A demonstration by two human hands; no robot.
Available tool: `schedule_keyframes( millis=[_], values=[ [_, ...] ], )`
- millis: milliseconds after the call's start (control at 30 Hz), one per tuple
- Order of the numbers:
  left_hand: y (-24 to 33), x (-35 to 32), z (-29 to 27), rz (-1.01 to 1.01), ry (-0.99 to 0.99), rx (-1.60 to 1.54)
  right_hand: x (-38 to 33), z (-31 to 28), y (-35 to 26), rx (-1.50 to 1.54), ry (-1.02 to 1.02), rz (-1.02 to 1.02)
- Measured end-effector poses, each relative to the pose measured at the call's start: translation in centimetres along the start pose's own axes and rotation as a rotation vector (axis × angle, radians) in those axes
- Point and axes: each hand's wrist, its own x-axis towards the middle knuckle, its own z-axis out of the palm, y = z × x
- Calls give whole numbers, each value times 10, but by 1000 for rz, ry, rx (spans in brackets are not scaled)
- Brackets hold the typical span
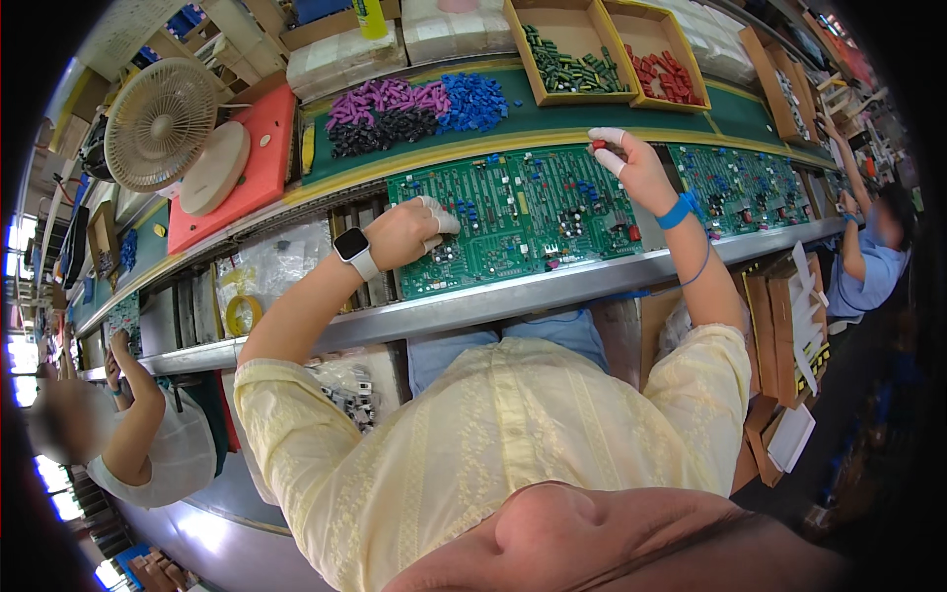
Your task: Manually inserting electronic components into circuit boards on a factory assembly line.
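Observation:
Green circuit boards lie side by side on the metal-edged line in front of me, with small blue, black, white and red parts on them. My left hand, with white finger cots and a watch on its wrist, rests at the left board with its fingers curled together; whatever they may hold is hidden. Over the boards' far edge, my right hand pinches a small red component between thumb and finger, both in white cots. A blue strap circles that wrist.
Beyond the boards lie heaps of purple, black and blue components. Yellow-edged trays hold green parts and red parts. A fan stands far left. Co-workers sit left and right.

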Motion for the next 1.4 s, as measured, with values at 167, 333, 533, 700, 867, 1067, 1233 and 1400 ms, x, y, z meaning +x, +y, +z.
schedule_keyframes(
  millis=[167,333,533,700,867,1067,1233,1400],
  values=[
    [-43,0,-39,-214,269,-60,-24,15,-28,-50,-119,-94],
    [-151,-4,-67,-733,483,264,-40,39,-51,-172,-272,-152],
    [-183,27,-67,-934,311,462,-52,59,-65,-412,-389,-328],
    [-194,37,-62,-958,287,442,-48,74,-54,-589,-469,-441],
    [-191,35,-59,-984,361,400,-45,85,-50,-628,-511,-422],
    [-151,29,-73,-850,642,295,-46,92,-41,-657,-486,-489],
    [-47,6,-56,-515,639,-296,-47,90,-40,-651,-502,-454],
    [36,-36,-21,-559,514,-400,-48,92,-35,-663,-453,-485]
  ],
)
